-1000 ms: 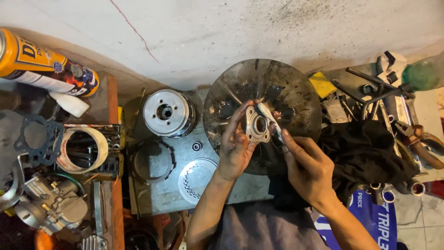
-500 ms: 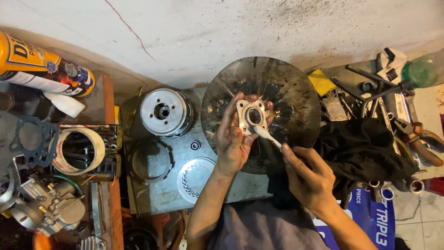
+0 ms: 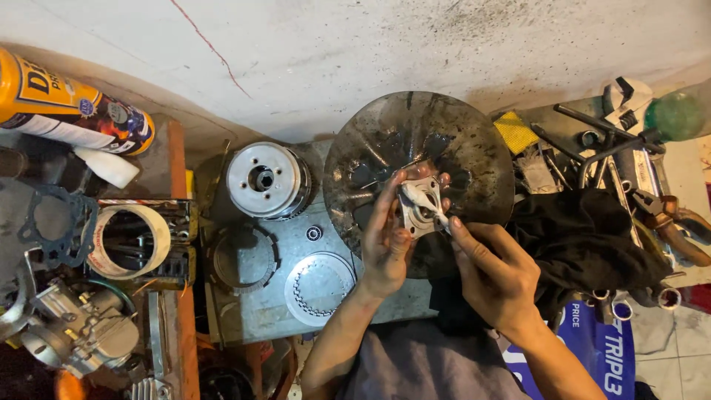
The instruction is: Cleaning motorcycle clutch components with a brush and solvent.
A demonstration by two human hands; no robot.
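Left hand (image 3: 389, 248) up over the round metal pan (image 3: 474, 148), grip closed on a small square metal plate (image 3: 421, 211) with a hole in the middle, held tilted above the pan's dark bowl. Right hand (image 3: 496, 278) just beside it, grip pinched on a white rag (image 3: 418, 196), pressing it against the plate's face. Off to the left on the grey sheet: clutch drum (image 3: 266, 180), toothed ring (image 3: 243, 259), clutch disc (image 3: 320, 287). Black cloth (image 3: 592, 241) to the right.

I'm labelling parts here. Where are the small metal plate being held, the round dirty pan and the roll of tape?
small metal plate (image 3: 419, 211), head view, its flat face.
round dirty pan (image 3: 474, 141), head view, bare inner surface.
roll of tape (image 3: 158, 230), head view, its right rim.
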